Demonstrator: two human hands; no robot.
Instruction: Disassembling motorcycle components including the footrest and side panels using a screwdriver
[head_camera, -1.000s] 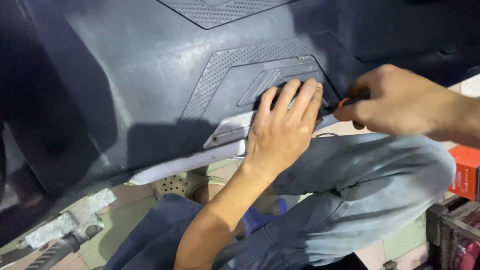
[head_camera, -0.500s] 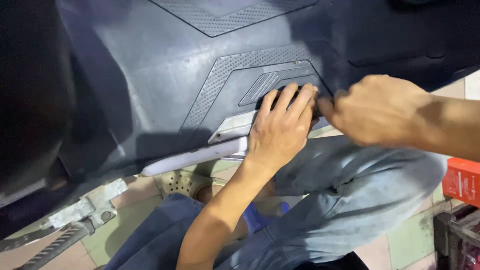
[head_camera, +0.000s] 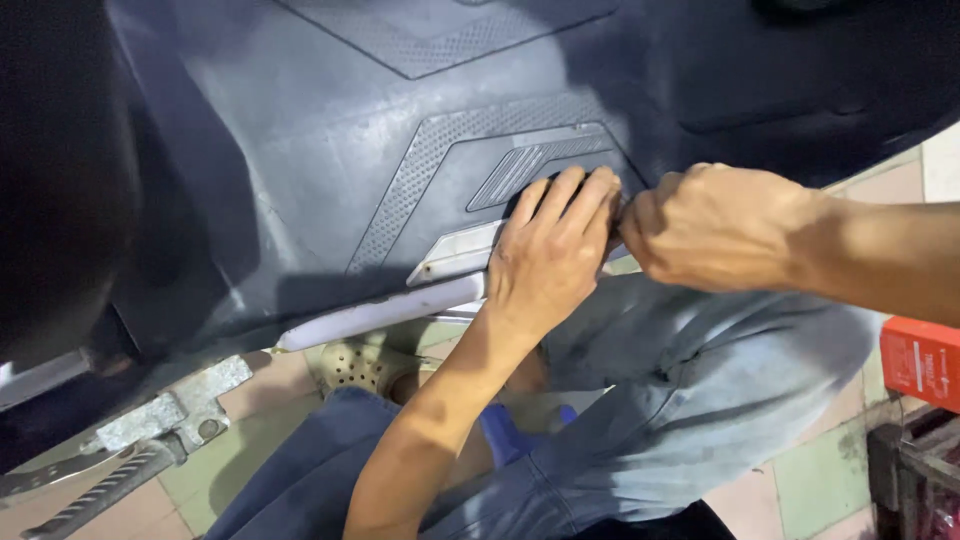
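Tiled floor (head_camera: 820, 470) in pale green and pink squares lay beneath the scene, seen from the head camera looking down over the person's knees in blue-grey trousers (head_camera: 680, 400).

Filling the upper frame was a large dark grey plastic panel (head_camera: 300, 150), matt and scuffed, with raised textured strips framing a ribbed inset (head_camera: 530, 165) near its lower edge. Along that edge ran a pale silver trim piece (head_camera: 400, 305), long and narrow, angled down to the left.

The left hand (head_camera: 550, 255) lay flat against the panel's lower edge, fingers spread and pressed over the ribbed inset, gripping nothing. The right hand (head_camera: 720, 225) was clenched into a fist just beside it, knuckles touching the left fingertips; whatever it held was hidden inside the fist.

A perforated cream sandal (head_camera: 365, 365) showed under the trim on the floor. At lower left, a worn grey metal bracket (head_camera: 170, 410) joined a ridged metal foot peg (head_camera: 100, 490).

At the right edge sat a red-orange rectangular box (head_camera: 925, 360) with small pale print, standing above a dark crate (head_camera: 915, 470) whose contents could not be made out.
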